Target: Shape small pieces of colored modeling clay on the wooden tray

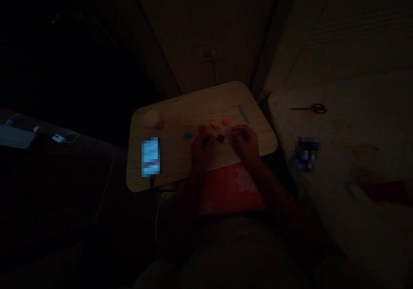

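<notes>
In dim light, my left hand [202,148] rests low over a small wooden table [176,151], its fingers curled together. My right hand [245,142] is opposite it, with thumb and fingers drawn into a pinch. What either hand holds, if anything, is too dark to make out. Between them lies a dark blue or purple lump [220,138], apart from the right fingertips. Just beyond the left hand are a red lump [201,128] and a green lump [187,135]. A yellow-orange lump [216,124] and a pink lump [226,122] sit farther back.
A thin teal strip [244,114] lies right of the lumps. At the table's left are a pale round container [152,118] and a lit phone [150,156] with a cable. Scissors [310,109] rest on the pale surface to the right. Red printed fabric [226,190] shows below the table edge.
</notes>
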`<state>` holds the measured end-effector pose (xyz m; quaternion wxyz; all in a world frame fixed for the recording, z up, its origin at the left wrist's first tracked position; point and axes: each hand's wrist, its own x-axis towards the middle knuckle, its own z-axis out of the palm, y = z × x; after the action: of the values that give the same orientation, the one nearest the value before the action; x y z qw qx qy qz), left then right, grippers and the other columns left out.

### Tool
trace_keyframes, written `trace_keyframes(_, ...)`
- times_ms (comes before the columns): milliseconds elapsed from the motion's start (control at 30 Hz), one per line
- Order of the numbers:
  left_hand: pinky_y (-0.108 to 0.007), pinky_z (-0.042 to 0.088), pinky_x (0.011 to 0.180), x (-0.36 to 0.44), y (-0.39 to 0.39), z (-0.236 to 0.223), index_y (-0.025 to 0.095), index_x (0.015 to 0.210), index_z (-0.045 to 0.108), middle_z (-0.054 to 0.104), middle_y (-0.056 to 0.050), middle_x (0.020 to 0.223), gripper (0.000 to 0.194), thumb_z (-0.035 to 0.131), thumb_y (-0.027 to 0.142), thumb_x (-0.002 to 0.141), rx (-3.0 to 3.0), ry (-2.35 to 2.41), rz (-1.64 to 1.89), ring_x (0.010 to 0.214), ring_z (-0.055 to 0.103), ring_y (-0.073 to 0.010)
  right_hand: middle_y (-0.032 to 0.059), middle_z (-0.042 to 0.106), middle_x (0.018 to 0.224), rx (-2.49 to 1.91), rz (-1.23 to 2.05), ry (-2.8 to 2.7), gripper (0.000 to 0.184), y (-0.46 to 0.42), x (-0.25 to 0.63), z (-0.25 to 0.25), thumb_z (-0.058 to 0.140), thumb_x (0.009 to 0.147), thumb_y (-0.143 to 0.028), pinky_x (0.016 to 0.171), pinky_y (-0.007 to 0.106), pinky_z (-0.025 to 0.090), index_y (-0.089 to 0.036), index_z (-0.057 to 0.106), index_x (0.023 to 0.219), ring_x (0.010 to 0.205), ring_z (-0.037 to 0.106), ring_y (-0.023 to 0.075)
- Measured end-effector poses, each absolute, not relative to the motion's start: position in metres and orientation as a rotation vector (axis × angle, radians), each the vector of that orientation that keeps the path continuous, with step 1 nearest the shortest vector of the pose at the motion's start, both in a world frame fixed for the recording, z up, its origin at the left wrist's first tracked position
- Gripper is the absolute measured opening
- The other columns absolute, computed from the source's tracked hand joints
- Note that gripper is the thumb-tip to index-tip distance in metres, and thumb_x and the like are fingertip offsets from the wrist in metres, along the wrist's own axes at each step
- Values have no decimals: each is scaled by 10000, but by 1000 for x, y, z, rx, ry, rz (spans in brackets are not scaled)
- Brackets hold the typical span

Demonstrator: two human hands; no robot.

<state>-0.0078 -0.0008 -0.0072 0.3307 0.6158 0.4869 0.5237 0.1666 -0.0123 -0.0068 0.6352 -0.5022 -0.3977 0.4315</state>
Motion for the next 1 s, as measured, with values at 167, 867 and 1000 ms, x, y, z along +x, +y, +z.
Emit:
trace_keyframes(167, -277, 530, 798, -8, -1, -8, 203, 890, 703, 726, -19, 867, 143, 682, 344, 906, 1620, 1268, 1406, 818, 679, -169, 4, 674, 781, -1133, 997, -951, 276, -11, 168, -11, 729, 856, -466, 530, 245, 425, -220, 741, 981, 576, 529, 113)
trace_keyframes(867, -275, 540, 797, -8, -2, -4, 199, 893, 704, 740, -33, 887, 147, 673, 342, 905, 1629, 1311, 1364, 832, 685, -173, -56, 585, 616, -1122, 1103, -823, 244, -12, 166, -10, 806, 755, -387, 444, 209, 390, -218, 638, 810, 494, 496, 91)
trace_keyframes(1000, -270, 538, 790, -7, -2, -5, 199, 900, 700, 736, -30, 885, 163, 677, 361, 904, 1605, 1306, 1363, 830, 684, -170, -52, 599, 597, -1149, 1102, -799, 243, -12, 164, -6, 819, 703, -365, 444, 212, 391, -214, 646, 783, 485, 498, 92)
